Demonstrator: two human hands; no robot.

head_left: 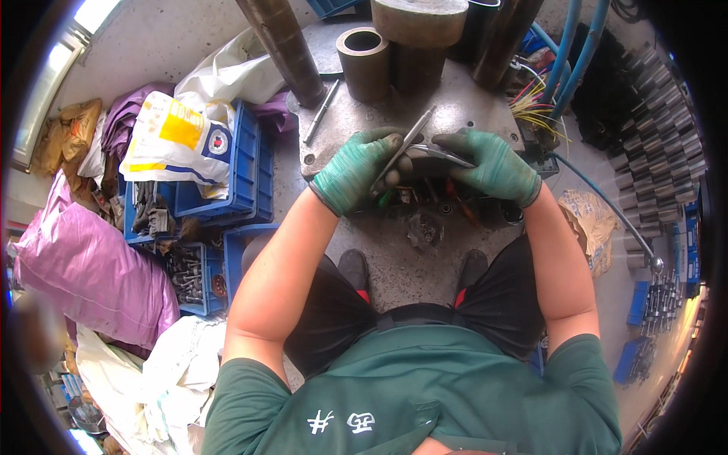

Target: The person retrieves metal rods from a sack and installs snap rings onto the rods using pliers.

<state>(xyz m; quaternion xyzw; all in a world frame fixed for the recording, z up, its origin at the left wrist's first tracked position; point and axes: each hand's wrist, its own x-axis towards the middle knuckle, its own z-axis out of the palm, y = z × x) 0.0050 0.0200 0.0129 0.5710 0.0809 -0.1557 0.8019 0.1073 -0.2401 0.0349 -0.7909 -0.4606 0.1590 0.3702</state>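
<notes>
Both my hands wear green work gloves with dark fingertips and meet over the near edge of a steel machine table [455, 98]. My left hand [355, 168] is closed around a slim steel rod [413, 130], which slants up to the right. My right hand [491, 165] grips a short, pointed grey metal piece [449, 155]; its exact kind is unclear, and its inner end meets the rod near my left fingers. Another slim steel rod [321, 112] lies on the table to the left. Behind it stands a thick hollow steel cylinder [370, 82].
A heavy round press head [419, 23] and steel columns [280, 45] rise at the back. Blue crates [246, 163] of metal parts and a purple sack [95, 269] stand left. Colored wires [535, 110], a blue hose [599, 189] and stacked metal cylinders [652, 121] are on the right.
</notes>
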